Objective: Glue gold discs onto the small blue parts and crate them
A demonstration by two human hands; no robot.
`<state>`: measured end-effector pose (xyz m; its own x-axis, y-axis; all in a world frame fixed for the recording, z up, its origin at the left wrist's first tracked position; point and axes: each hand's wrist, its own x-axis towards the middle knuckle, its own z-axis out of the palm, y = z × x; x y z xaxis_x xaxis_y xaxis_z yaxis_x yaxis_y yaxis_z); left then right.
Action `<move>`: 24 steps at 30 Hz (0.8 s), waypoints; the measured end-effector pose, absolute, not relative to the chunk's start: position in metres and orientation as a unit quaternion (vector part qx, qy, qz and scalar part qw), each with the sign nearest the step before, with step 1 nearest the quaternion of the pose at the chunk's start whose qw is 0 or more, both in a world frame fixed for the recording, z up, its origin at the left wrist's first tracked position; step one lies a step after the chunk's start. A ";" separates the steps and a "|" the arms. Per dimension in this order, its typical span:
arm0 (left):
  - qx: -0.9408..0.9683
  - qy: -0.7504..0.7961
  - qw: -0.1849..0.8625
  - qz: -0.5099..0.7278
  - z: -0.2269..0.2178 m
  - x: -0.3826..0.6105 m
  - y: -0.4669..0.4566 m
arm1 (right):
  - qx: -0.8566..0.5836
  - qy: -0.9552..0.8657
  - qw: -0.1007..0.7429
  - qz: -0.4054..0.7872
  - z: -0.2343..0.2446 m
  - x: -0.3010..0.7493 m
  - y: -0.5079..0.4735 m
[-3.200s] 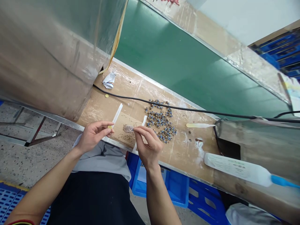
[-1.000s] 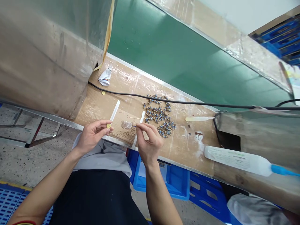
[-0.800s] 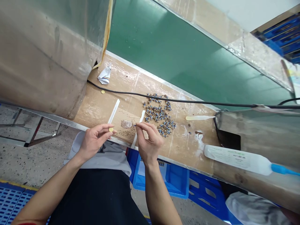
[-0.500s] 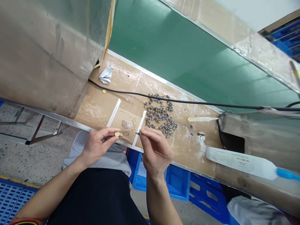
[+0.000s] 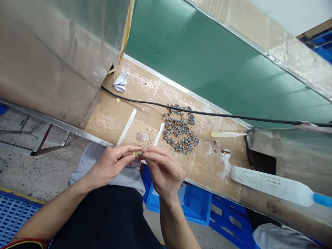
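Between the thumb and fingers of my left hand (image 5: 110,166) is a small round yellow disc (image 5: 135,154). My right hand (image 5: 164,169) pinches a small blue-and-brass part (image 5: 140,155) right against the disc's edge; whether the two are joined I cannot tell. Both hands meet over the front edge of the bench. Just beyond them, a cardboard patch (image 5: 129,135) between two white tape strips carries a clear round blob (image 5: 142,137), a thin stick (image 5: 151,130) and scattered tiny bits. To its right lies a spread of similar blue-and-brass parts (image 5: 181,129).
A black cable (image 5: 145,102) crosses the bench. Another yellow disc (image 5: 118,100) and a crumpled white paper (image 5: 121,82) lie at the back left. On the right are a pale flat spatula (image 5: 228,134) and a white bottle (image 5: 271,185) with a blue cap. Below stands a blue bin (image 5: 197,204).
My right hand has moved left and brought its small part up to the yellow disc. My left hand has shifted slightly right. The camera view has moved a little.
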<state>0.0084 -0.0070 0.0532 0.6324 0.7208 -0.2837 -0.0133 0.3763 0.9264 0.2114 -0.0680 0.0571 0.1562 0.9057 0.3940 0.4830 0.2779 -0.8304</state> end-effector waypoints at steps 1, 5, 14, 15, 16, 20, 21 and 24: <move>0.504 0.349 0.751 0.246 0.055 0.008 -0.007 | -0.565 -0.617 0.507 0.208 0.057 0.211 -0.068; 0.507 0.345 0.750 0.248 0.055 0.008 -0.009 | -0.558 -0.624 0.505 0.212 0.057 0.211 -0.069; 0.519 0.343 0.746 0.237 0.055 0.006 -0.011 | -0.552 -0.625 0.505 0.222 0.058 0.212 -0.070; 0.520 0.344 0.746 0.236 0.055 0.006 -0.011 | -0.549 -0.625 0.507 0.224 0.058 0.213 -0.070; 0.521 0.345 0.744 0.236 0.056 0.006 -0.011 | -0.547 -0.626 0.508 0.226 0.058 0.213 -0.070; 0.531 0.343 0.738 0.236 0.058 0.006 -0.012 | -0.543 -0.629 0.507 0.228 0.060 0.213 -0.070; 0.533 0.343 0.737 0.235 0.058 0.006 -0.012 | -0.543 -0.631 0.506 0.226 0.060 0.213 -0.070; 0.536 0.345 0.736 0.230 0.060 0.006 -0.012 | -0.542 -0.639 0.501 0.218 0.061 0.213 -0.071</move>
